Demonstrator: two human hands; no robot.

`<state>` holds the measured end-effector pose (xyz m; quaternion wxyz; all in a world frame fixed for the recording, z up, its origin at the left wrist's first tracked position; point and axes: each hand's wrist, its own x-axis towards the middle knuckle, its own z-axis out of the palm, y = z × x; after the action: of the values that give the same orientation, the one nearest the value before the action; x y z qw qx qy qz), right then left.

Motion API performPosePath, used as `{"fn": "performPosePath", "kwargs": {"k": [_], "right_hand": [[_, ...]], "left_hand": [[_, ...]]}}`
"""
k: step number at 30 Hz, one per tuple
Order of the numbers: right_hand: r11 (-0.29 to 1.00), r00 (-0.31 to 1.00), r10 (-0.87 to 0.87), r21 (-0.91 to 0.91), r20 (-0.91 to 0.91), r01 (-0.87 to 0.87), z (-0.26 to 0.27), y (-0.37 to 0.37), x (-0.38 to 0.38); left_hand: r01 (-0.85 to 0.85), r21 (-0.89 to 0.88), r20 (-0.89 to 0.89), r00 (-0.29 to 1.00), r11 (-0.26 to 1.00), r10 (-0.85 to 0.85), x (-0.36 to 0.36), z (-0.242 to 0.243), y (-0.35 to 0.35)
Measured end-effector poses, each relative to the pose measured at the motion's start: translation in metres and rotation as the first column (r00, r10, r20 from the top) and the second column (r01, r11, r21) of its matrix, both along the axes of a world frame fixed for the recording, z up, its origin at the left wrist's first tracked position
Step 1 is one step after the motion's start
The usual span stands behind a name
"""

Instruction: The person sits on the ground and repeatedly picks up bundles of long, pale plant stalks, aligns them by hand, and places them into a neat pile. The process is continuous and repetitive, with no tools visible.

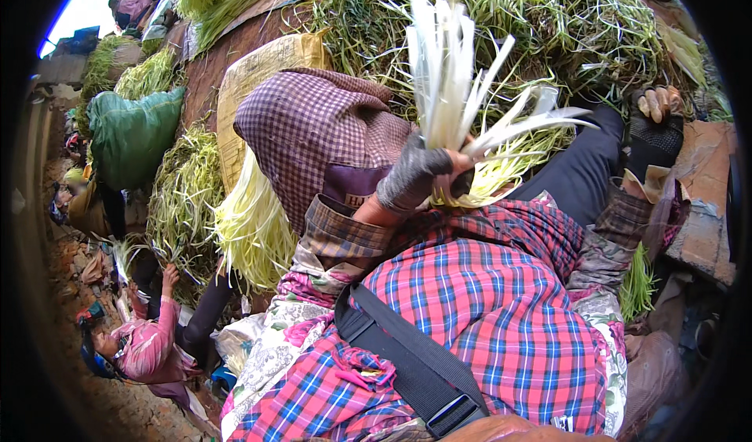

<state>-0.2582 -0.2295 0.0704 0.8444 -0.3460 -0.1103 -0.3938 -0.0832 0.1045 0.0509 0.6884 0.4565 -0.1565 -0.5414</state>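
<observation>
My left hand, in a grey fingerless glove, is closed around a bundle of blanched, chive-like leaves. Their white ends fan upward and to the right; yellow-green ends hang beneath the hand. At the upper right is my right hand, in a dark fingerless glove with a dotted grip, its fingers curled beside the big heap of green and yellow leaves. Whether it grips anything cannot be made out. A purple checked cloth drapes over my left knee, just left of the bundle.
A yellow woven sack and pale yellow leaves lie beyond my left knee. A green sack stands farther left. A co-worker in pink handles leaves at the lower left. Flat reddish-brown slabs lie at the right.
</observation>
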Motion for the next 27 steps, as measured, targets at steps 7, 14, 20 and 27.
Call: {"fn": "performPosePath", "kwargs": {"k": [7,14,20,27], "right_hand": [[0.870,0.706,-0.048,-0.377,-0.706,-0.318,-0.026,0.129,0.052],[0.801,0.688,-0.010,-0.417,-0.726,-0.428,-0.037,0.159,0.071],[0.576,0.810,-0.352,-0.791,-0.469,-0.207,-0.023,0.186,0.087],[0.423,0.756,-0.527,-0.891,-0.388,-0.162,-0.004,0.199,0.097]], "left_hand": [[-0.256,-0.247,-0.093,0.966,0.935,0.240,0.028,-0.002,-0.002],[-0.434,-0.251,-0.146,0.900,0.865,0.410,0.035,0.016,0.003],[-0.384,-0.259,-0.139,0.923,0.886,0.359,0.033,0.017,0.002],[-0.314,-0.238,-0.121,0.948,0.919,0.293,0.025,0.010,0.001]]}}
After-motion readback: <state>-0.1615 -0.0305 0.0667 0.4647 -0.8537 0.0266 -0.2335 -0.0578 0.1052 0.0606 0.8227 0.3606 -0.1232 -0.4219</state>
